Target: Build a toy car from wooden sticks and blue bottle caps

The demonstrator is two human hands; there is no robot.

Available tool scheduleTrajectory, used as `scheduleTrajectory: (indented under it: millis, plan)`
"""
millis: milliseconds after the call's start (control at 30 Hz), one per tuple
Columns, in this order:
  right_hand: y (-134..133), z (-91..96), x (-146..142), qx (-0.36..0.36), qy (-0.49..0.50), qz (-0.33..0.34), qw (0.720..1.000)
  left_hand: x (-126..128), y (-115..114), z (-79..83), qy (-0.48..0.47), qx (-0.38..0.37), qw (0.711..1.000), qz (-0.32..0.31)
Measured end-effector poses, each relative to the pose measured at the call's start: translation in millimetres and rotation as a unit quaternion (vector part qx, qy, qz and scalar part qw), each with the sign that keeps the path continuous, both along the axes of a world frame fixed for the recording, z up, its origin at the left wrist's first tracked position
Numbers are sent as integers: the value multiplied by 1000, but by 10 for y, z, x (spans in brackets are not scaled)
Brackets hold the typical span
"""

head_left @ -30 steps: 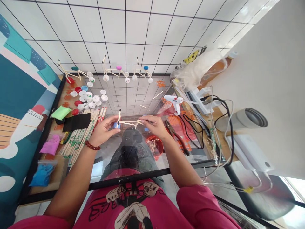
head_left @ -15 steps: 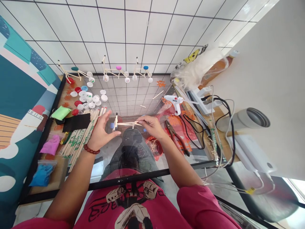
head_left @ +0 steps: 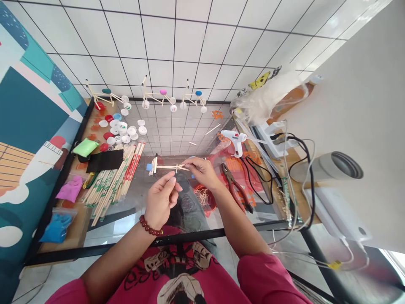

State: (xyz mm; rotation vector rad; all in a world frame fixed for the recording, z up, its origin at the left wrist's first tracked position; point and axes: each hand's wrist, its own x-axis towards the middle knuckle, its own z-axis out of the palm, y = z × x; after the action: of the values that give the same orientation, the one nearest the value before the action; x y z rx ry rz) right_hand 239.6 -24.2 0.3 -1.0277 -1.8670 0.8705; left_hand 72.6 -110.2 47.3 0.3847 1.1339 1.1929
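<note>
My right hand (head_left: 204,171) pinches the right end of a small frame of thin wooden sticks (head_left: 166,167), held level above the glass tabletop. At the frame's left end are an upright crosspiece with dark tips and a light blue piece (head_left: 149,167); whether that piece is joined to it I cannot tell. Just below the frame's middle is my left hand (head_left: 160,200), palm turned inward. Its fingers are loosely curled, with the thumb close to the index finger, and nothing shows between them. The index fingertip comes very near the sticks; contact is unclear.
Bundled chopsticks (head_left: 114,185) and bottle caps (head_left: 125,130) lie left. Similar stick models (head_left: 158,97) stand along the back. To the right are a glue gun (head_left: 234,141), pliers (head_left: 236,185), a black cable (head_left: 262,169) and a red container of stick pieces (head_left: 204,196).
My left hand has moved right and down from beside the frame's left end to below its middle, and its spread fingers have curled. My right hand keeps its grip. The view has shifted slightly.
</note>
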Motion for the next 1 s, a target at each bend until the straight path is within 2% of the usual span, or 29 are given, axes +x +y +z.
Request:
scheduleTrajectory:
  millis: [100, 300, 700, 1000]
  plan:
    - [-5, 7, 1, 6, -3, 5, 1000, 38, 177, 54, -28, -9, 999, 26]
    - [-16, 6, -6, 19, -14, 18, 1000, 83, 291, 49, -53, -42, 997, 46]
    - [-47, -6, -9, 48, -60, 0, 997, 64, 274, -41, -62, -41, 996, 40]
    - [-63, 13, -23, 50, -73, 13, 996, 68, 292, 11, -56, -52, 996, 48]
